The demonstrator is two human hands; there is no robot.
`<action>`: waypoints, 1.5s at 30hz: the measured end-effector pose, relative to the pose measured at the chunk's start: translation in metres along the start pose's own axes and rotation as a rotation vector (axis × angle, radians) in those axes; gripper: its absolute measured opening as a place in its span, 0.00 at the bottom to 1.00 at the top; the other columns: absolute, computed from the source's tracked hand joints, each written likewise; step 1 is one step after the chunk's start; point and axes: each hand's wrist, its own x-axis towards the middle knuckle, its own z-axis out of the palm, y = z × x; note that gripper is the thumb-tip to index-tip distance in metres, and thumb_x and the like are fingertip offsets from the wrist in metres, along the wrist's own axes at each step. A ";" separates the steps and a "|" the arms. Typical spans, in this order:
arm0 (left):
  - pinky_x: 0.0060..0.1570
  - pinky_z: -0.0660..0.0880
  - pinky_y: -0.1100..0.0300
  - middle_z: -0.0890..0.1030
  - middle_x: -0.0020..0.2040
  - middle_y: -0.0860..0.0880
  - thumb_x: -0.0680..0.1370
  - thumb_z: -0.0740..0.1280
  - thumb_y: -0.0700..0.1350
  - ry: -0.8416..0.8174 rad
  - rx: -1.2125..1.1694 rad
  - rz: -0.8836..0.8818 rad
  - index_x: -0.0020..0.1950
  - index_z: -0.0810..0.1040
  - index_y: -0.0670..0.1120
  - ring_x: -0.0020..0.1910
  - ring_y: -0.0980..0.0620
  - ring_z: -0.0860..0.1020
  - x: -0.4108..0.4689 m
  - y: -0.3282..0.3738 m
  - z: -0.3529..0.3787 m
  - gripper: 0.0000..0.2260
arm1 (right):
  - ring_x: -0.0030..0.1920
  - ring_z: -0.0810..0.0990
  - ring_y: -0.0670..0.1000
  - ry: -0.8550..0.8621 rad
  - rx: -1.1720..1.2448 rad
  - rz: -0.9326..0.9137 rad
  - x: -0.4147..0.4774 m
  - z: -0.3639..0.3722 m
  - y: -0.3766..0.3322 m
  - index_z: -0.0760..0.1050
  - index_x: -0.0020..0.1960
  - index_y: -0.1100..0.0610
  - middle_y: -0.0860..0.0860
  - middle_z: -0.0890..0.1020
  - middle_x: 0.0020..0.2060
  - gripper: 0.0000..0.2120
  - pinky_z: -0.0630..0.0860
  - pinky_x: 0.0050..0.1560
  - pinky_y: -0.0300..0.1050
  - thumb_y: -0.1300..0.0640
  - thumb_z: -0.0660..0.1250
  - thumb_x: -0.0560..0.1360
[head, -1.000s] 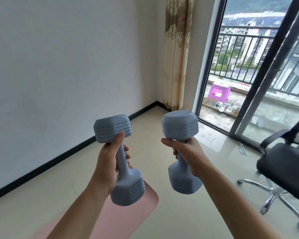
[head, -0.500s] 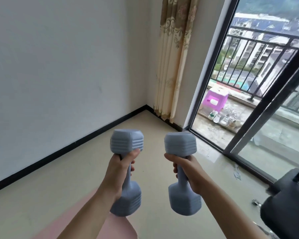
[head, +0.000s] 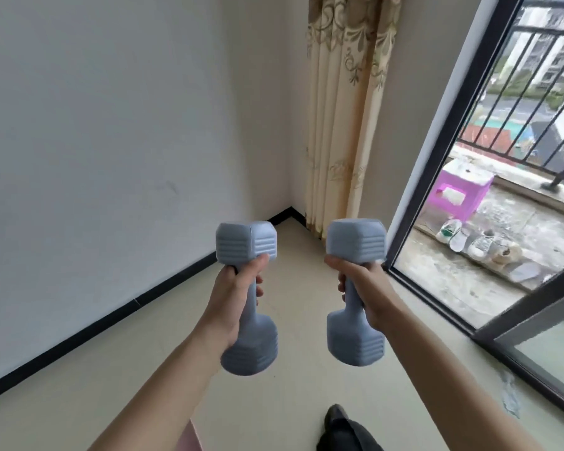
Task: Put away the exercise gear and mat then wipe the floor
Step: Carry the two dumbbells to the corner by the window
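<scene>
Left hand (head: 235, 297): gripped the left dumbbell (head: 246, 245), held upright.
Right hand (head: 365, 288): gripped the right dumbbell (head: 355, 242) likewise.
Change: view had swung towards the curtain (head: 342, 125) corner, and the mat (head: 189, 441) had slid to the frame's lower edge.
Meaning: dumbbells probably being carried to storage; mat and floor still pending.

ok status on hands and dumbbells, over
Left grip holds left dumbbell by its handle. Right grip holds right dumbbell likewise. Pink mat edge at bottom. Curtain ahead in corner.

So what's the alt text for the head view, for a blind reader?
A person holds two grey-blue dumbbells upright over a beige floor: left dumbbell in the left hand, right dumbbell in the right hand. Ahead, a patterned curtain hangs beside a glass balcony door, a purple stool outside.
</scene>
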 end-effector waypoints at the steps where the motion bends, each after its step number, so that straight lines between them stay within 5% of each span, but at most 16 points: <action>1: 0.43 0.73 0.55 0.76 0.42 0.48 0.64 0.72 0.64 0.016 -0.002 -0.004 0.49 0.78 0.47 0.40 0.51 0.76 0.025 0.009 0.008 0.25 | 0.35 0.74 0.52 -0.021 -0.015 0.011 0.031 -0.001 -0.012 0.76 0.46 0.56 0.52 0.75 0.33 0.19 0.71 0.37 0.48 0.47 0.80 0.65; 10: 0.40 0.72 0.55 0.76 0.41 0.48 0.65 0.72 0.65 0.213 -0.115 -0.058 0.52 0.77 0.45 0.38 0.51 0.75 0.213 0.060 0.013 0.27 | 0.34 0.74 0.49 -0.234 -0.119 0.059 0.267 0.044 -0.093 0.76 0.48 0.56 0.49 0.74 0.31 0.17 0.71 0.36 0.46 0.49 0.79 0.69; 20: 0.51 0.72 0.56 0.75 0.45 0.50 0.67 0.70 0.63 0.369 -0.232 -0.176 0.51 0.77 0.52 0.43 0.51 0.74 0.492 0.046 -0.041 0.20 | 0.38 0.74 0.52 -0.294 -0.281 0.178 0.541 0.159 -0.096 0.77 0.48 0.55 0.50 0.74 0.33 0.18 0.73 0.42 0.48 0.47 0.80 0.68; 29: 0.49 0.73 0.52 0.76 0.42 0.49 0.63 0.71 0.68 0.380 -0.198 -0.380 0.51 0.75 0.49 0.40 0.51 0.75 0.677 0.049 -0.049 0.28 | 0.36 0.75 0.49 -0.375 -0.364 0.282 0.719 0.195 -0.101 0.78 0.48 0.54 0.49 0.75 0.33 0.15 0.74 0.41 0.46 0.47 0.79 0.70; 38: 0.44 0.72 0.54 0.75 0.38 0.49 0.66 0.73 0.65 0.533 -0.200 -0.537 0.50 0.75 0.46 0.38 0.51 0.74 0.806 -0.038 -0.002 0.26 | 0.38 0.75 0.49 -0.391 -0.427 0.473 0.877 0.182 -0.010 0.76 0.54 0.52 0.50 0.77 0.40 0.23 0.74 0.40 0.43 0.42 0.80 0.67; 45: 0.40 0.71 0.58 0.74 0.40 0.48 0.72 0.71 0.61 0.662 -0.253 -0.706 0.50 0.75 0.46 0.37 0.51 0.73 0.916 -0.233 0.003 0.19 | 0.38 0.76 0.48 -0.373 -0.515 0.535 0.989 0.172 0.177 0.75 0.48 0.48 0.45 0.77 0.37 0.15 0.74 0.41 0.43 0.44 0.78 0.70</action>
